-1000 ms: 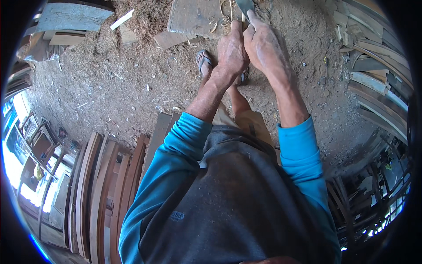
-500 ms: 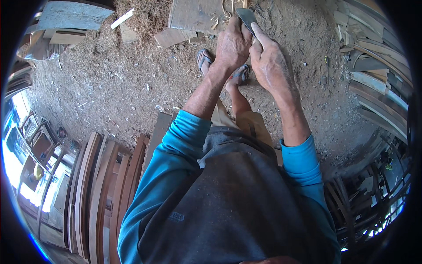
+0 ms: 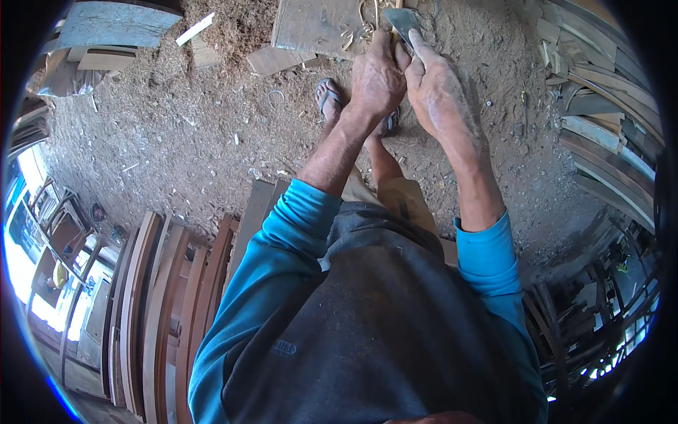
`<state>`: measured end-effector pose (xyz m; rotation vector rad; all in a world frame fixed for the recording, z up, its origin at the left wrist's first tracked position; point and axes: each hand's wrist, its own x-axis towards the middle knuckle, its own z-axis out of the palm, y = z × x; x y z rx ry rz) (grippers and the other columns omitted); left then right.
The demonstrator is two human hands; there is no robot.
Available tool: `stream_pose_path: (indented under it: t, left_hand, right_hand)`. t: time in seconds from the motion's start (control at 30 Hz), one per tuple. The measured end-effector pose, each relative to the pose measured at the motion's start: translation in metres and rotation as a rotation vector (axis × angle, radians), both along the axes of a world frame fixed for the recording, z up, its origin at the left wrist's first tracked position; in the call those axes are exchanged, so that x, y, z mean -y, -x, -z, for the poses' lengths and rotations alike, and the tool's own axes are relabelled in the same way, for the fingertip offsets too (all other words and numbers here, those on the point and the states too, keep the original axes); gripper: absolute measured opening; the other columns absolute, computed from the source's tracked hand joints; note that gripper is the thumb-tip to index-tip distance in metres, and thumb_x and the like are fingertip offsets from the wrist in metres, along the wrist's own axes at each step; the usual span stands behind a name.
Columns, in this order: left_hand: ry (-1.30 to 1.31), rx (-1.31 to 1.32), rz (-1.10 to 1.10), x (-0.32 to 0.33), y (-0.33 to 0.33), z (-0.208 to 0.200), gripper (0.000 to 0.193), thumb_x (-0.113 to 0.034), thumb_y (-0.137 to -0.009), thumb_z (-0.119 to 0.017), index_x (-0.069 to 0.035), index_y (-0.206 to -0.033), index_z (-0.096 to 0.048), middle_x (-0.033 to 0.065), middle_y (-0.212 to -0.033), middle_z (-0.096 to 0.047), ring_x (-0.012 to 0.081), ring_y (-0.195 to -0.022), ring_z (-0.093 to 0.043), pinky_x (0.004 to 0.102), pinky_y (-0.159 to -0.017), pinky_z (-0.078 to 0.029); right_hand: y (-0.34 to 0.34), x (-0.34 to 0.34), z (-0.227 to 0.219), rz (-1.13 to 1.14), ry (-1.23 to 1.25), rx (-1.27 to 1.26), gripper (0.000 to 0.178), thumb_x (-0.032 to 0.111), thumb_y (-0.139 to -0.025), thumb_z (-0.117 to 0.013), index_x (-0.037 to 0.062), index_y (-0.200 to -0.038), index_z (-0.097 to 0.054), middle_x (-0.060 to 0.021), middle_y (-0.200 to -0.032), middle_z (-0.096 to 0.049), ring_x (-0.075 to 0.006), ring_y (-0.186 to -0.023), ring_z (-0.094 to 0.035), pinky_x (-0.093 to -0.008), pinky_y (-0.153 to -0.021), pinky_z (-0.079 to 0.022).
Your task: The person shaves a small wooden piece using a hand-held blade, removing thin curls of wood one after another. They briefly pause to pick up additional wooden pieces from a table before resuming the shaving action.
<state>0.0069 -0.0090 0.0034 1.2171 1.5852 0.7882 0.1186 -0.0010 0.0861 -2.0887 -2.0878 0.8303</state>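
Observation:
My right hand [image 3: 439,88] is closed around a broad flat blade [image 3: 401,22] of grey metal, its index finger stretched along the blade; the handle is hidden in the palm. Close beside it, my left hand [image 3: 379,76] is closed too, its fingers wrapped round a thin wooden strip [image 3: 399,4], most of which the hands and blade cover. Both hands are held out in front of me, with the blade lying across the strip. Curled wood shavings [image 3: 347,38] lie by my left fingertips, on a worn wooden board [image 3: 304,27].
Sawdust and chips cover the ground [image 3: 191,141]. An offcut [image 3: 280,61] lies against the board. Stacked planks [image 3: 162,304] stand at the near left, and more timber [image 3: 607,141] lines the right. A screwdriver-like tool [image 3: 524,106] lies on the ground. My sandalled foot [image 3: 328,95] is below the board.
Both hands have shifted slightly toward me and to the right. The blade has moved a little to the right with them, and both grips stay closed.

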Motion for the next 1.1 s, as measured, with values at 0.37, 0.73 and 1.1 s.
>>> stream_pose_path:
  t: [0.37,0.73,1.1]
  left_hand:
    - [-0.037,-0.077,0.003,-0.001,-0.004,0.000,0.023,-0.026,-0.102,-0.059,-0.004,-0.105,-0.051,0.0321,-0.077,-0.068,0.0546,-0.075,-0.067,0.0618,-0.067,-0.052]
    - [-0.053,-0.125,0.068,0.003,-0.005,-0.004,0.025,-0.027,-0.101,-0.059,-0.005,-0.111,-0.052,0.0316,-0.079,-0.069,0.0539,-0.080,-0.068,0.0619,-0.072,-0.053]
    - [0.141,0.014,0.027,-0.004,0.004,-0.006,0.042,-0.043,-0.104,-0.059,-0.003,-0.116,-0.059,0.0274,-0.099,-0.072,0.0461,-0.095,-0.071,0.0509,-0.078,-0.054]
  right_hand:
    - [0.003,-0.011,-0.017,0.022,0.106,0.007,0.046,0.024,-0.102,-0.051,0.0035,-0.143,-0.059,-0.0300,-0.097,-0.073,-0.0462,-0.091,-0.073,-0.0529,-0.084,-0.059]
    - [0.005,-0.029,0.002,0.086,0.034,-0.017,0.045,0.026,-0.103,-0.052,0.0094,-0.145,-0.060,-0.0303,-0.100,-0.071,-0.0451,-0.092,-0.071,-0.0514,-0.084,-0.056]
    - [0.003,0.007,-0.008,0.040,0.031,-0.080,0.044,0.023,-0.105,-0.050,0.0016,-0.142,-0.060,-0.0292,-0.090,-0.073,-0.0429,-0.089,-0.075,-0.0507,-0.080,-0.061]
